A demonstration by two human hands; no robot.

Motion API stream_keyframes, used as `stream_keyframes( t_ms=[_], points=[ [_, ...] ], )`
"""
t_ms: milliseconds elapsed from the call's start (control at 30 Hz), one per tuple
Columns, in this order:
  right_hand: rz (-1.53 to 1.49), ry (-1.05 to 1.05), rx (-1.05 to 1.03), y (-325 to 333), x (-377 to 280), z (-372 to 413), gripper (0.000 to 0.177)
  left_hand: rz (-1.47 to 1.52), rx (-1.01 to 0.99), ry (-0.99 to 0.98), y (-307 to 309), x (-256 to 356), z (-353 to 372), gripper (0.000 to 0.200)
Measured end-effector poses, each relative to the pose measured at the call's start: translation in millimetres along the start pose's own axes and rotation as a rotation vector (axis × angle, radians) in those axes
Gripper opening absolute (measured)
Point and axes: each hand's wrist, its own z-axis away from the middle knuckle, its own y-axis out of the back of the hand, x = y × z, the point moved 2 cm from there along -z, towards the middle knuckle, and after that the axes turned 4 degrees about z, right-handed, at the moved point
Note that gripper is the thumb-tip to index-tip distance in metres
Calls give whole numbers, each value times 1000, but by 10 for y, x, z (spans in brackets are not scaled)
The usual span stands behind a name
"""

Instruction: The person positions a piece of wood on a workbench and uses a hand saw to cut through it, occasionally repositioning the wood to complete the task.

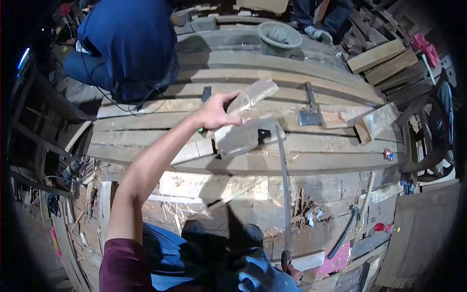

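My left hand (219, 111) reaches forward and grips a short wooden block (255, 92), thumb at its near side. Just below it, a second wooden block (238, 138) with a dark notch lies on the planks. At the bottom, my right hand (294, 272) is partly hidden but closed around the handle of a long narrow-bladed tool (286, 194). The blade points away from me, and its tip comes close to the right end of the notched block. Whether its edge has teeth is not clear. An axe (310, 117) rests on the planks to the right.
Long boards (233, 63) form the work surface. A bucket (279, 38) stands at the back. A person in blue (131, 44) sits at the far left; another person's foot (318, 34) shows behind. A black-handled hammer (343, 232) and wood scraps lie at lower right.
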Motion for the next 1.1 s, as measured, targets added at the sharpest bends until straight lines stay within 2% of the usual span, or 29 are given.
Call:
stream_keyframes(
  t_ms=[33,167,233,300,367,400,433,500,533,600,633,700,767,867,967,1000,1067,1100],
  points=[
    [-10,25,50,-58,14,-33,33,-130,-4,-25,74,239,78,90],
    [-9,217,264,-316,-21,-390,33,-142,13,-127,268,529,235,92],
    [95,292,283,-468,-243,-669,34,-212,72,-199,334,594,305,91],
    [273,266,185,-556,-678,-874,32,-111,37,-192,378,890,452,88],
    [456,570,303,-744,-1054,-1032,30,40,-13,-99,414,972,532,78],
    [536,613,216,-810,-1065,-1188,37,130,-45,-106,412,905,520,66],
    [705,535,220,-924,-1081,-1325,40,238,-108,21,402,998,600,61],
    [751,598,202,-1016,-1204,-1459,42,373,-264,-59,410,905,644,67],
    [754,571,93,-1038,-1277,-1523,42,618,-269,-36,359,901,722,62],
    [761,512,-129,-1086,-1365,-1648,40,856,-298,-34,264,891,838,75],
    [790,566,-125,-1115,-1398,-1676,40,958,-310,-25,216,890,891,84],
    [852,668,-117,-1143,-1436,-1716,39,1180,-343,15,117,939,1011,86],
    [878,710,-153,-1115,-1474,-1791,44,1268,-329,19,64,983,1114,85],
    [909,674,-171,-1146,-1488,-1830,49,1275,-370,-21,41,924,1181,75],
    [896,685,-164,-1146,-1496,-1827,49,1216,-374,-31,56,882,1207,74],
    [828,717,-171,-1123,-1485,-1840,47,1206,-374,-58,53,853,1193,73],
    [718,649,-252,-944,-1714,-1898,43,1177,-363,-3,54,849,1194,80],
    [552,664,-212,-797,-2081,-1840,39,1163,-358,24,52,846,1191,83]
  ],
)
